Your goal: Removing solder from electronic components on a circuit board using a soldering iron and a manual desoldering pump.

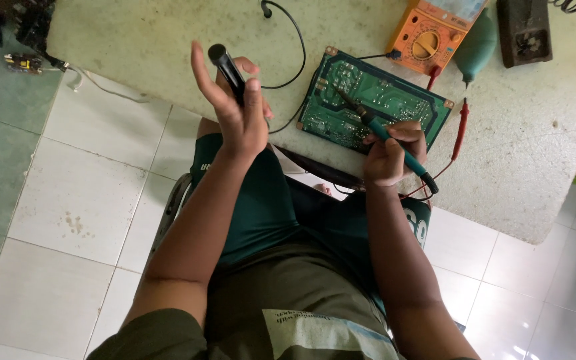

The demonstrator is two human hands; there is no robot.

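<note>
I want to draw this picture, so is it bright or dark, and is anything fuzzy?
Head view: soft, even daylight and sharp focus on the green circuit board; glare shines off the white floor tiles at bottom right; the left hand, raised with a black pen-shaped tool, looks slightly blurred; the wide lens bends the table edge.

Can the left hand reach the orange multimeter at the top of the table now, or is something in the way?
Probably not at once. The left hand is raised and holds a black tool, so it is not free. The orange multimeter lies on the table's far side, beyond the green circuit board, where the right hand works a soldering iron.
</note>
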